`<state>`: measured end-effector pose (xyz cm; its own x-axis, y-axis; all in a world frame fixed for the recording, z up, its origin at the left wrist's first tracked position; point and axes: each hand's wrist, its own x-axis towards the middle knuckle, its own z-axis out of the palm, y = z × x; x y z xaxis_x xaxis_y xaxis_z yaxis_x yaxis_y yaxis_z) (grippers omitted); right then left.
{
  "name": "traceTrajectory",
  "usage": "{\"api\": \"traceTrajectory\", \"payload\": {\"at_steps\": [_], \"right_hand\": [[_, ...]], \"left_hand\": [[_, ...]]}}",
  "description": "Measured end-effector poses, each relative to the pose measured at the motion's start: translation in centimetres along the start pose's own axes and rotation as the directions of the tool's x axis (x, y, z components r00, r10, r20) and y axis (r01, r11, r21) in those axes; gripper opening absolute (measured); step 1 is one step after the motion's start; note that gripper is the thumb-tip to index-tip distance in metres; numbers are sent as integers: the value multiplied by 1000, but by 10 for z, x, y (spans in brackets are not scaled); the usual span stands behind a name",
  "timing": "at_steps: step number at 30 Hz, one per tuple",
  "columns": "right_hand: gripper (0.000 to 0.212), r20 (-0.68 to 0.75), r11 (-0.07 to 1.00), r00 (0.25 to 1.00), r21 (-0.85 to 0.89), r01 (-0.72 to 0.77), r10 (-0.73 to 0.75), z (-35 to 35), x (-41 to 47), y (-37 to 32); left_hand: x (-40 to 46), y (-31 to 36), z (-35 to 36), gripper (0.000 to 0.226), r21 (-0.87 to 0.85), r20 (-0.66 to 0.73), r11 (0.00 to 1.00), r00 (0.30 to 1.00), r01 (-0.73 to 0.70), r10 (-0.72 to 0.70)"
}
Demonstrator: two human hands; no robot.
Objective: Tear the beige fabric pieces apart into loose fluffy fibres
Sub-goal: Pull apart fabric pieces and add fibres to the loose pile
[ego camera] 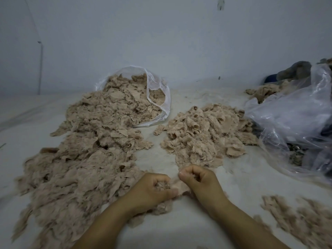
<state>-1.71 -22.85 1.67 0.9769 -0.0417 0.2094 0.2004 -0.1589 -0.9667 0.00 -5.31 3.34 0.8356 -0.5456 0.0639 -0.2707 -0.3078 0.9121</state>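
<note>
At the near edge of the pale surface, between the two heaps, the fingers of the left hand (154,187) are curled round a tuft of beige fabric piece (177,186), thumb pressed along its lower edge, while the fingers of the right hand (199,178) are curled in a loose fist that pinches the other end of the same scrap; the two hands are almost touching, with only a short bridge of cloth between them. It looks like the tearing step itself: one piece held at both ends and about to be pulled apart, with fluff already showing inside the left hand's grip. The next move probably calls for the hands to draw away from each other, sideways, with firm pinches so the weave gives instead of slipping out, and then for the loosened fibre to be dropped on a heap. Just left of the hands sprawls the large pile (80,159) of beige material, running back to an open clear bag (158,97) lying on its side and still part full. Ahead of the right hand sits a smaller pile (206,133). Which heap is finished fluff and which is waiting I cannot tell for sure. At the near right lies a blurred scatter of fibres (296,218), and beyond it a crumpled plastic bag (291,119) over dark things.
</note>
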Motion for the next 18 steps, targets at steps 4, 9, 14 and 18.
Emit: {"api": "traceTrajectory", "payload": {"at_steps": [4, 9, 14, 18], "right_hand": [[30, -83, 998, 996, -52, -23, 19, 0, 2, 4], [34, -222, 998, 974, -38, -54, 44, -2, 7, 9], [16, -263, 941, 959, 339, -9, 104, -16, 12, 2], [34, -172, 999, 985, -19, -36, 33, -13, 10, 7]], "left_hand": [[2, 1, -1, 21, 87, 60, 996, 998, 13, -18], [0, 0, -10, 16, 136, 125, 991, 992, 15, -32], [-3, -1, -12, 21, -98, 35, 995, 999, 12, -9], [-1, -2, -10, 18, -201, -36, 976, 997, -79, 73]]}}
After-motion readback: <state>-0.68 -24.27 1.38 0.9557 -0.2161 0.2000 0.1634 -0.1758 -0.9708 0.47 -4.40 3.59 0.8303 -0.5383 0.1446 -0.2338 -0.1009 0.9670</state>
